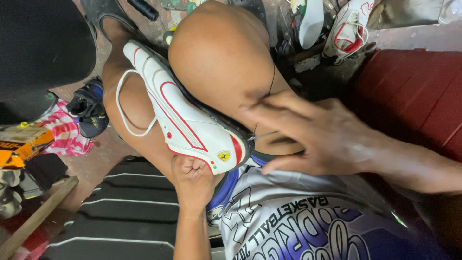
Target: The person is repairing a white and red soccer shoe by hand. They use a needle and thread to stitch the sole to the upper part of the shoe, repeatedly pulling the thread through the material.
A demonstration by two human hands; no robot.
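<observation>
Between the raised knees, a white leather sneaker with red stripes and a small yellow badge (185, 115) lies wedged on its side, toe toward the person's lap, its dark sole pressed against the right knee (221, 58). A loose white lace (126, 113) loops off the sneaker over the left leg. The left hand (192, 180) is clenched in a fist just under the toe, touching it from below. The right hand (320, 137) spreads across the knee beside the sole, fingers pinching a thin metal needle or awl (262, 136) whose tip points at the sole edge; a dark thread (272, 79) runs up over the knee.

Around this, a second white-and-red sneaker (349, 29) and a pale insole (312, 20) lie on the floor at the top. A black sandal (103, 12) sits at upper left, a dark blue shoe (89, 108) beside a pink patterned cloth (67, 135). An orange and black box (24, 144) sits at the left edge, its front partly hidden. A wooden handle (36, 216) slants along a black ribbed rubber mat (130, 212). A red bench (414, 91) lies to the right.
</observation>
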